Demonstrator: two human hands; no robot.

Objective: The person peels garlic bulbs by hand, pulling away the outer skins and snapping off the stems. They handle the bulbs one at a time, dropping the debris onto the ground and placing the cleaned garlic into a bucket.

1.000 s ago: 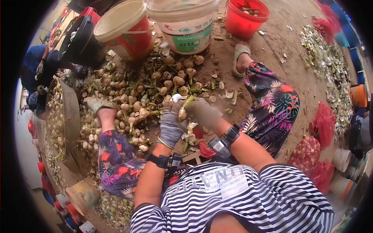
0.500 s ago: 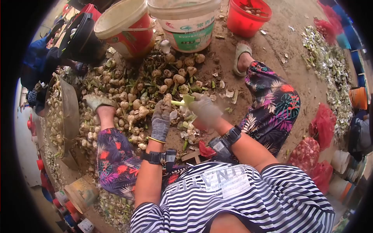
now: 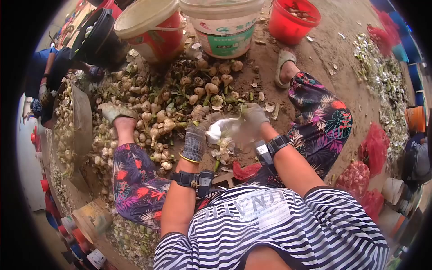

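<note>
Handling, in the head view, a white garlic bulb (image 3: 215, 131) at mid-frame; judged a skin-stripping step. Holding it in the gloved left hand (image 3: 196, 137), fingers curled; too blurred to tell the gloved right hand's (image 3: 255, 115) grip. Calling for a steady hold beside the unpeeled garlic bulbs (image 3: 168, 124), left of centre.

Gloved hands (image 3: 195, 137); white bulb (image 3: 216, 129), seemingly garlic, between.
</note>
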